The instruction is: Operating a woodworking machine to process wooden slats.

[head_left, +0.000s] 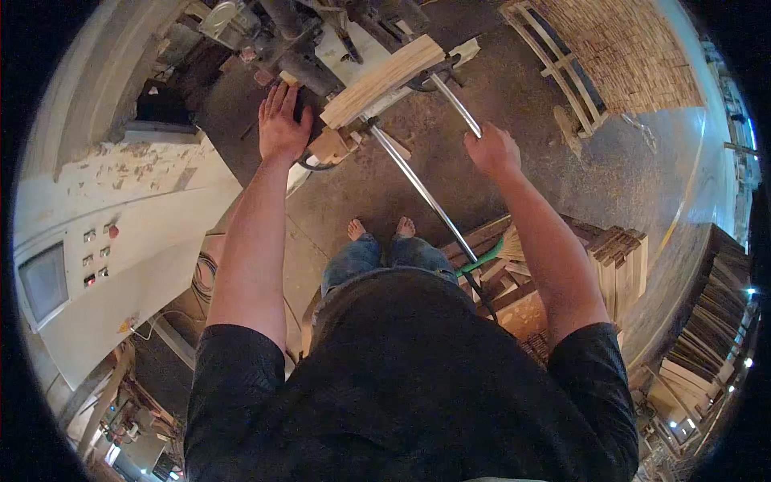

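My left hand [283, 127] is stretched forward with its fingers spread, resting by the dark parts of a machine [309, 72]; it holds nothing that I can see. A pale wooden piece [384, 80] with a slightly curved edge lies slantwise across the machine, just right of that hand. My right hand [492, 150] is closed around the near end of a shiny metal bar [456, 106] that runs out from beneath the wood. A second, longer metal bar [418, 189] slopes from under the wood toward my right hip. Smaller wood blocks [331, 147] sit below the piece's left end.
To the left stands a white control cabinet [152, 193] with a screen and several buttons. Stacked wood pieces [618, 261] and a green-handled brush [486, 259] are near my right side. A big stack of wood [614, 48] on a pallet stands at the far right.
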Tool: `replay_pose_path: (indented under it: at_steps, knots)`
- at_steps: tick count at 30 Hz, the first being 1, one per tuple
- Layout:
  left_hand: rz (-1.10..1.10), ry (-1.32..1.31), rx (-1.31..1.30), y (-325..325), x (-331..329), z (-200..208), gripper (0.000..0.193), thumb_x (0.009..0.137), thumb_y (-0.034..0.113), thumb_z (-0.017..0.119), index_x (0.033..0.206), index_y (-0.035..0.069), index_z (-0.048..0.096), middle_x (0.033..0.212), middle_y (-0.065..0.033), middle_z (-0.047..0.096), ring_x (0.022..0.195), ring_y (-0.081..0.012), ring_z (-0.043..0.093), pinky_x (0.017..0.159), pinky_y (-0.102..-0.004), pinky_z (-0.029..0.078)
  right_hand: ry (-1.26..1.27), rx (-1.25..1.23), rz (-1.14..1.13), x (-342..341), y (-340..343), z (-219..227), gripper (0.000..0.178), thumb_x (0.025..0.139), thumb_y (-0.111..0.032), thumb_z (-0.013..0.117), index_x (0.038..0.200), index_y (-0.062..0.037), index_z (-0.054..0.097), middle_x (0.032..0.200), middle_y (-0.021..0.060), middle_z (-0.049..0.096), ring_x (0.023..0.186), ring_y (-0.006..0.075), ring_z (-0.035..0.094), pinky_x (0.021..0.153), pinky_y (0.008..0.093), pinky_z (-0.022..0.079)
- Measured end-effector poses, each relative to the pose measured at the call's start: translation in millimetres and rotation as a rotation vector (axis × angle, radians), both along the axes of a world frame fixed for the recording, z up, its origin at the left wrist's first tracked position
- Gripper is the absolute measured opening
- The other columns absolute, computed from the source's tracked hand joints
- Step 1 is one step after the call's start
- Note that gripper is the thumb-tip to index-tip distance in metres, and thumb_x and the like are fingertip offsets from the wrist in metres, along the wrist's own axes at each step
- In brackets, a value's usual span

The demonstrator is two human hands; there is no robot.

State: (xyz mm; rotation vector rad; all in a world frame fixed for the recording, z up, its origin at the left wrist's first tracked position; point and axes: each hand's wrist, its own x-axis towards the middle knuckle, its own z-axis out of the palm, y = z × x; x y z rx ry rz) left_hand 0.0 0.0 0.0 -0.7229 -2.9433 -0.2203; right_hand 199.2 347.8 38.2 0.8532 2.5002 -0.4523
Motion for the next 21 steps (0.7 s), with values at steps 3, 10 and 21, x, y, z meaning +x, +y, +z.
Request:
replay_pose_path:
  at_steps: [3,10,21]
  knots:
    - [-0.029,0.077,0.092,-1.9,0.5,3.1,0.055,0.093,0.032,0.057,0.144,0.013,0.045,0.15,-0.0119,0.041,0.144,-0.0287,0.031,0.12,-0.0445,0.021,0.145,0.09,0.071,4.9,-1.8,-7.7,0.049,0.09,-0.04,0.056,0.128,-0.0097,0.051,0.105,0.0229,0.067,0.096,0.0418,0.066,0.085,0.0521,0.053]
    - [-0.008,0.001,0.09,1.3,1.3,10.1,0.056,0.09,0.029,0.06,0.142,0.014,0.045,0.149,-0.0113,0.042,0.141,-0.031,0.034,0.118,-0.0464,0.024,0.258,0.095,0.213,-8.4,-5.5,-0.7,0.045,0.09,-0.036,0.058,0.12,-0.0044,0.053,0.106,0.0215,0.067,0.097,0.0416,0.066,0.085,0.0521,0.053]
    - [-0.111,-0.057,-0.135,-3.1,-64.4,17.4,0.053,0.091,0.045,0.056,0.129,0.007,0.058,0.136,-0.0248,0.049,0.137,-0.0416,0.035,0.117,-0.0519,0.023,0.075,0.082,0.068,-77.9,-23.0,4.6,0.045,0.089,-0.04,0.055,0.11,-0.0011,0.066,0.11,0.0264,0.066,0.107,0.0415,0.063,0.092,0.0491,0.052]
